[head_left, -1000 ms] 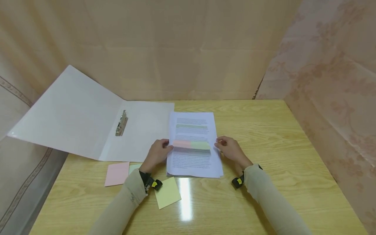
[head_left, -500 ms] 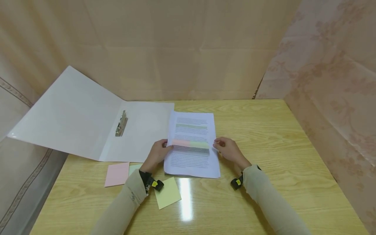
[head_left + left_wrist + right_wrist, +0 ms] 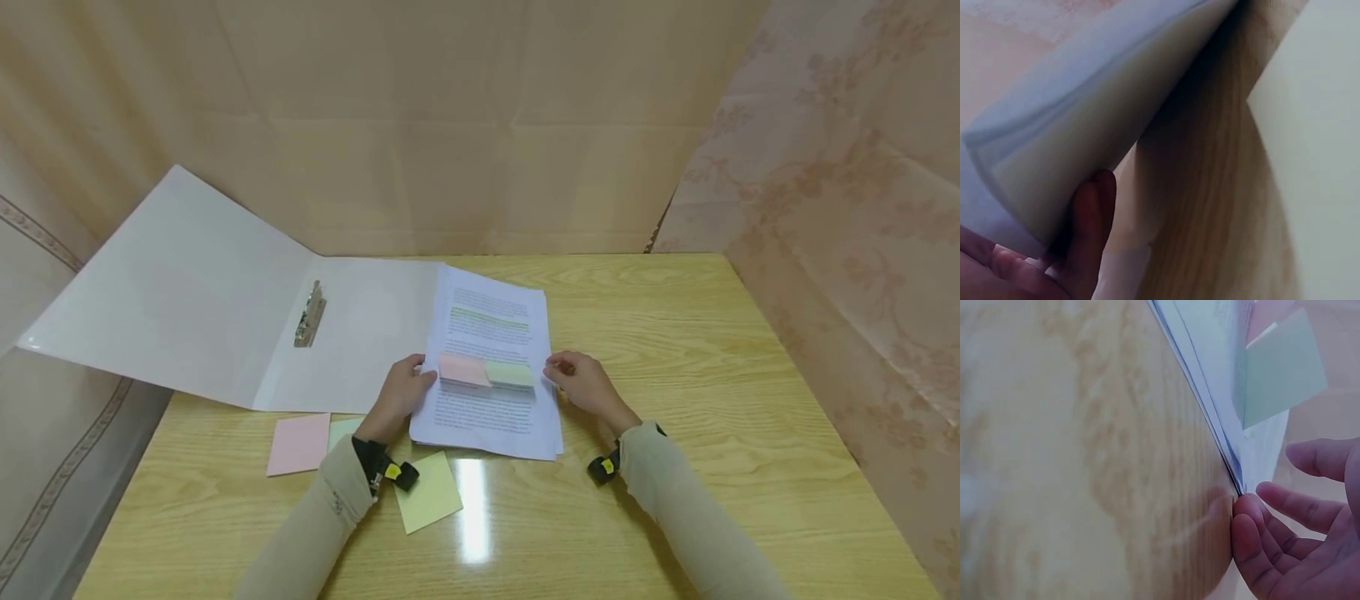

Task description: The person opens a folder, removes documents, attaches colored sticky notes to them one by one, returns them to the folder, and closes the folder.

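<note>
A stack of printed sheets [image 3: 483, 421] lies in front of me, its left side raised and overlapping the binder's right edge. A pink sticky note [image 3: 462, 369] and a green sticky note [image 3: 510, 373] stick up from the top page, side by side. My left hand [image 3: 399, 393] grips the stack's left edge; in the left wrist view the sheets bend upward, with fingers [image 3: 1094, 215] against their underside. At the opposite edge, my right hand [image 3: 588, 385] touches the sheets' side with its fingertips [image 3: 1249, 506], the thumb standing apart from the paper.
An open white binder [image 3: 375, 325] with a metal clip [image 3: 311, 317] lies at the left, its cover slanting up. Pink [image 3: 298, 446] and yellow sticky pads [image 3: 431, 493] sit on the wooden table [image 3: 720, 400], with a green pad [image 3: 341, 428] partly behind the left forearm.
The stack's left side has risen and shifted left over the binder's edge, and its sheets have tilted. My left hand has moved slightly left; the right hand has barely moved.
</note>
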The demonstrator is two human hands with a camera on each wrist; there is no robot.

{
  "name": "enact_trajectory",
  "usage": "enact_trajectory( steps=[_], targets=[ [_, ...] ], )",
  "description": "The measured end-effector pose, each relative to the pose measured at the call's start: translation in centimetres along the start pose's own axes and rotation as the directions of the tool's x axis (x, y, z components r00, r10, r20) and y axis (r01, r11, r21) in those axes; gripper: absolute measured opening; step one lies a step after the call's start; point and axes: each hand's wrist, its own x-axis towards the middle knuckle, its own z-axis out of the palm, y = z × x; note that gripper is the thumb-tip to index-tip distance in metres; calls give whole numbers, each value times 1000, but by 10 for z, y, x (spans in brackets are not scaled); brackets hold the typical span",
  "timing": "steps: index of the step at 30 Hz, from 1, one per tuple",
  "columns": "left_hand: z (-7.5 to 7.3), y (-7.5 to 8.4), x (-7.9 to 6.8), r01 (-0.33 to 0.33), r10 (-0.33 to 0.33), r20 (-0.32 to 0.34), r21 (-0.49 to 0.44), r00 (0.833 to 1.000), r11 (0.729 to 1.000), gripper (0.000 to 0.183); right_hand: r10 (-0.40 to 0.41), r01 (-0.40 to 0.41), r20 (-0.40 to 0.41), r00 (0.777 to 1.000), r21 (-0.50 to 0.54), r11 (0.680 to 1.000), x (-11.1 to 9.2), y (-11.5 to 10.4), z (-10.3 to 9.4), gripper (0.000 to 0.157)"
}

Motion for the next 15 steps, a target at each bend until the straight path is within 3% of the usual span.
enact_trajectory(
  steps=[6,15],
  targets=[
    [-1,-6,1,34,-33,14,-85,999,996,40,25,-25,-10,1000,21,999,-1,-1,-1,33],
    [-2,-10,-1,51,-47,29,-124,998,991,36,55,-56,13,998,44,997,-4,-3,0,33]
  ],
)
